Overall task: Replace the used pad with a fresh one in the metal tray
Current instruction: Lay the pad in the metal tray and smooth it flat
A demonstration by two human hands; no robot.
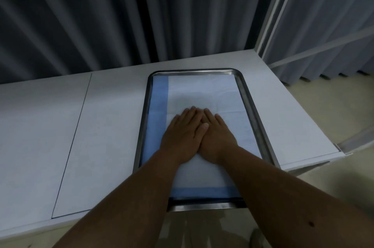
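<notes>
Left hand [182,132] and right hand [217,136] lie flat, fingers straight, gripping nothing. They press the pad [202,94] into the tray [255,114], likely smoothing it to sit level.

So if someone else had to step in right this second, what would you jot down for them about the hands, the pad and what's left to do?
Left hand: open, flat on the pad, fingers straight.
Right hand: open, flat on the pad, touching the left, which partly overlaps it.
Pad: white with blue borders, spread inside the metal tray on the white counter.
Done: a pad lies in the tray; it looks clean, so probably the fresh one.
Left: smooth it toward the edges, then lift the hands. No other pad is in view.
</notes>
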